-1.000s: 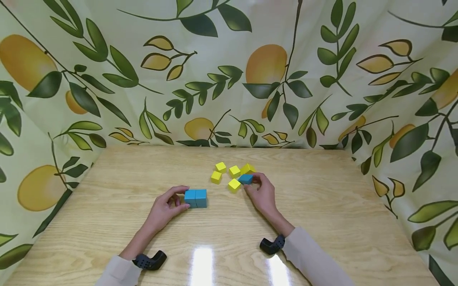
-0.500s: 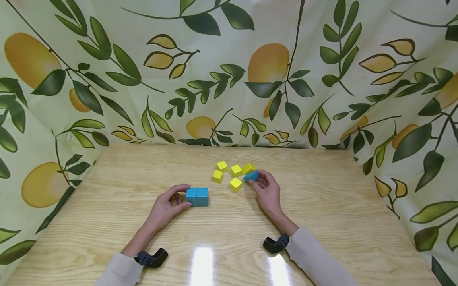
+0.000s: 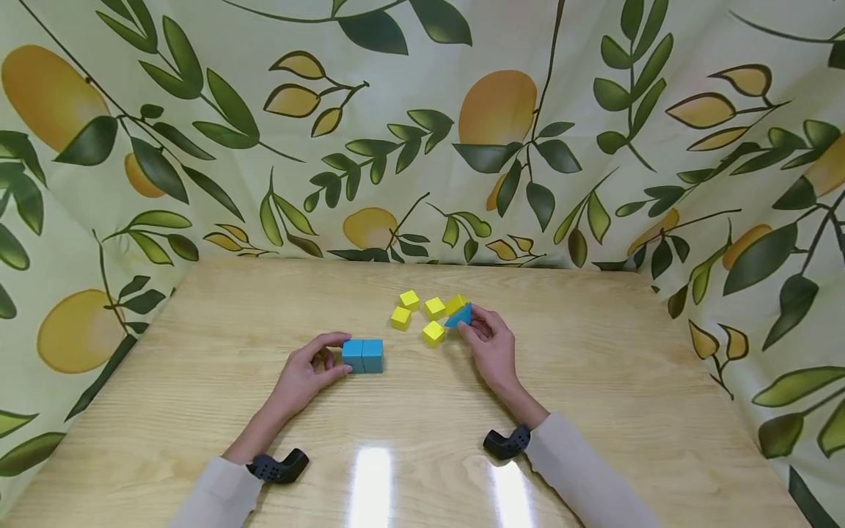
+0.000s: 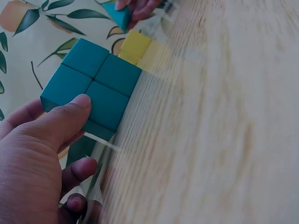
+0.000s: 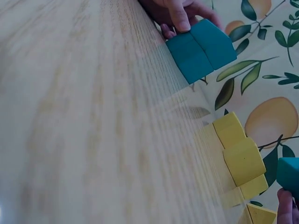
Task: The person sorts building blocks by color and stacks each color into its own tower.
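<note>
Blue cubes [image 3: 362,356], stacked two wide and two high, stand on the table left of centre. My left hand [image 3: 306,374] pinches their left side, the thumb on the near face and a finger behind, as the left wrist view shows [image 4: 46,135]. Between the thumb and fingers of my right hand [image 3: 491,350] is a blue triangular block [image 3: 458,317], tilted with a point up. It appears raised off the table, beside several yellow blocks. In the right wrist view only an edge of that blue triangular block [image 5: 288,173] shows.
Several yellow cubes [image 3: 433,334] lie loosely grouped at the back middle of the wooden table [image 3: 594,352]. A yellow triangular block [image 3: 455,303] lies behind my right fingers, partly hidden. A patterned curtain [image 3: 396,147] borders the table's back and sides.
My right hand has drawn the blue triangular block slightly right and turned it so a point faces up. The left hand and the blue cubes stay in place; the head view shifts a little.
</note>
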Motion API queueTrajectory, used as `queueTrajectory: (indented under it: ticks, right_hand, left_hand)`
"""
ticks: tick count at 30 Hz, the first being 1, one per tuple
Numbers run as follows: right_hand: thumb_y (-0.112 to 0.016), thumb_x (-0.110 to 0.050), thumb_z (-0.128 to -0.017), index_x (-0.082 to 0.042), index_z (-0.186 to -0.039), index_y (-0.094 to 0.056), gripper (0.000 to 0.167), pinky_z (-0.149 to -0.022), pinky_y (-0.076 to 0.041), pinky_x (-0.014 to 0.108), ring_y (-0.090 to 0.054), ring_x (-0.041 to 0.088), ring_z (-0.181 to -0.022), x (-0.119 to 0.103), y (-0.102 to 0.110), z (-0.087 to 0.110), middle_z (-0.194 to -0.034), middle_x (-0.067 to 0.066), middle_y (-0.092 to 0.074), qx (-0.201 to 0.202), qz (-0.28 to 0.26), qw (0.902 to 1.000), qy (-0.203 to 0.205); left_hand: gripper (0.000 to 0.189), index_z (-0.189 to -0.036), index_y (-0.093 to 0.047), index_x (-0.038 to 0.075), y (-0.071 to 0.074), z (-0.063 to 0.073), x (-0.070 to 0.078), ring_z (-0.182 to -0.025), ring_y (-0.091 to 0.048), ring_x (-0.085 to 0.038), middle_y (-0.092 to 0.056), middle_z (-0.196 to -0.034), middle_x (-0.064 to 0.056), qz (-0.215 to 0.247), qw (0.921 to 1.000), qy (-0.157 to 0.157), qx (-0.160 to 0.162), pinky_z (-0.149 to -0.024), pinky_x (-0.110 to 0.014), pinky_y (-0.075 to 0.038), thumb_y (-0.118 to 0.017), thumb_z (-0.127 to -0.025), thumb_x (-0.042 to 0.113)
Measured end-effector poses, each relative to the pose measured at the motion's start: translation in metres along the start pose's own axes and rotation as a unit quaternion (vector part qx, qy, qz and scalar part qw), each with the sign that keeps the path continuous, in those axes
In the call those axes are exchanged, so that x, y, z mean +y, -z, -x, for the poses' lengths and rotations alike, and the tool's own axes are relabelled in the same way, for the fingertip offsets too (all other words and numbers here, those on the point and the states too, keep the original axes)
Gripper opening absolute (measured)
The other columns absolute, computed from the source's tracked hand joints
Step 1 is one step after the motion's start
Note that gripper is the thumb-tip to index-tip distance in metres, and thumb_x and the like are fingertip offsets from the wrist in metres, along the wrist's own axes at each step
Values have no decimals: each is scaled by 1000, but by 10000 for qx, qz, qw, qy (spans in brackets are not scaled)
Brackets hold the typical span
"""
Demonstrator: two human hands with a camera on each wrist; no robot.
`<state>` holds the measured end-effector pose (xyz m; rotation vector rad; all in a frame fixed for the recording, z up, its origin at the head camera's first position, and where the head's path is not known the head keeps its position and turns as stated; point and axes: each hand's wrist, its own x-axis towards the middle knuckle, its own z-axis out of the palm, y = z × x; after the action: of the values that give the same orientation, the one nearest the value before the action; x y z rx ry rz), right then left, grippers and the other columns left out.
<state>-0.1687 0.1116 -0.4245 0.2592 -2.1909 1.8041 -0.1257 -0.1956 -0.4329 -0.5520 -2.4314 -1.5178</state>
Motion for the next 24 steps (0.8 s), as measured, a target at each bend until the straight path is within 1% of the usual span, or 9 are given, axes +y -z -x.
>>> queueTrajectory:
  ticks: [2, 4, 6, 11, 13, 18, 21, 24]
  right_hand:
    - [-64, -1, -90, 10, -127, -55, 39, -88, -47, 26, -56, 36, -106, -1, 0, -2, -112, 24, -53, -62, -140, 9998, 103]
    - [-63, 1, -90, 10, -128, -54, 40, -89, -47, 27, -55, 36, -108, 0, 0, -4, -114, 23, -51, -141, -360, 9992, 121]
    - [-63, 2, -90, 9, -129, -53, 41, -89, -47, 28, -54, 35, -109, -2, -1, -4, -116, 23, -50, -217, -534, 9982, 149]
    - [-64, 3, -89, 10, -126, -53, 39, -88, -48, 33, -55, 33, -105, -9, -6, -4, -116, 23, -54, -366, -848, 9952, 312]
    - [-64, 3, -89, 10, -125, -53, 38, -88, -48, 36, -55, 32, -104, -12, -8, -4, -116, 24, -54, -419, -950, 9939, 381]
    - [-63, 4, -89, 11, -124, -53, 37, -90, -47, 33, -54, 30, -106, -19, -13, -4, -119, 23, -52, -478, -1028, 9926, 444]
    - [-62, 5, -90, 11, -125, -53, 37, -91, -46, 33, -54, 31, -106, -23, -17, -3, -119, 23, -51, -522, -1102, 9915, 457]
    - [-62, 5, -90, 10, -124, -53, 36, -91, -46, 35, -54, 33, -105, -28, -20, -3, -118, 23, -50, -600, -1117, 9908, 483]
  left_hand:
    - [45, -121, -61, 3, 0, -3, 0, -68, -52, -20, -64, -103, -9, -4, 10000, 6, -7, -56, -26, -40, -75, -79, -4]
    - [45, -121, -61, 4, 1, -3, 0, -68, -52, -21, -64, -103, -9, -14, 10000, 36, -41, -56, -27, -40, -75, -79, -4]
    - [46, -122, -61, 5, 0, -3, -4, -67, -52, -21, -64, -104, -9, -7, 10000, 22, -23, -56, -27, -40, -75, -79, -4]
    - [49, -123, -61, 13, -1, -4, -29, -68, -51, -16, -64, -105, -3, -54, 10000, -38, 22, -56, -25, -39, -77, -79, 1]
    - [48, -124, -61, 13, 0, -4, -27, -68, -51, -16, -64, -105, -3, -77, 10000, -37, 5, -57, -25, -39, -77, -79, 1]
    - [47, -122, -61, 4, 4, -4, -2, -67, -52, -22, -65, -104, -11, -54, 10000, -38, -25, -56, -27, -40, -75, -79, -4]
    - [46, -122, -61, 4, 4, -4, -1, -67, -52, -21, -65, -104, -10, -60, 10000, -22, -43, -56, -26, -41, -75, -79, -3]
    - [46, -122, -61, 4, 2, -4, -1, -67, -52, -21, -65, -104, -10, -80, 9999, -33, -56, -56, -27, -41, -75, -79, -3]
